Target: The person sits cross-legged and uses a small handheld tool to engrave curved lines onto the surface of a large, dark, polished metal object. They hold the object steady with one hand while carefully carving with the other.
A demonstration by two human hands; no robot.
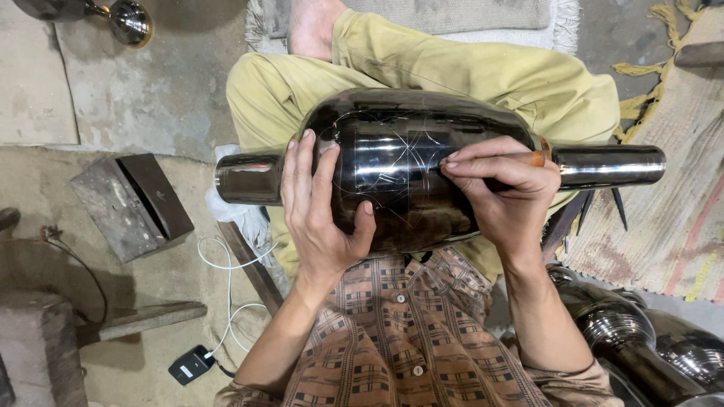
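Observation:
A large dark polished metal vessel (pixel 400 162) lies sideways across my lap, its narrow necks sticking out left and right. Thin scratched lines cross its belly. My left hand (pixel 320 207) is spread flat over its left side, thumb underneath, steadying it. My right hand (pixel 501 188) is closed on a thin wooden-handled scribing tool (pixel 520 158) with an orange band, its tip touching the vessel's middle.
More shiny metal vessels (pixel 641 339) lie at the lower right. A dark metal block (pixel 132 203) sits on the concrete floor at left, with a white cable and black charger (pixel 192 365). A woven rug (pixel 679 188) is at right. A brass piece (pixel 128 21) is top left.

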